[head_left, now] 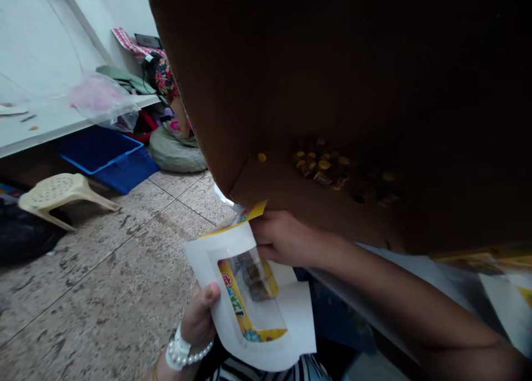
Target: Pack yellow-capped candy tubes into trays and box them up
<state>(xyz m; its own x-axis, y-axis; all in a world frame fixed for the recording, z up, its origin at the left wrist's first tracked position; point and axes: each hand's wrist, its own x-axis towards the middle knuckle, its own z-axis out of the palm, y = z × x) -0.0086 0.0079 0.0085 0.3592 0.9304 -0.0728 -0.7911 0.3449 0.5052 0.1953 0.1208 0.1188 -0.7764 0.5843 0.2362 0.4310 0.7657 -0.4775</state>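
My left hand, with a pearl bracelet at the wrist, grips the left edge of a white card packaging box. The box has a clear window and yellow print showing through it. Brownish items, blurred, show behind the window. My right hand is at the open top of the box, its fingers curled in behind the white panel. Those fingertips are hidden, and I cannot make out what they hold. A yellow printed flap sticks up beside them.
A large cardboard carton opens toward me; small yellow-topped pieces lie inside. To the left are a cream plastic stool, a blue crate, a stuffed sack and a white table. Part of another person shows behind the carton.
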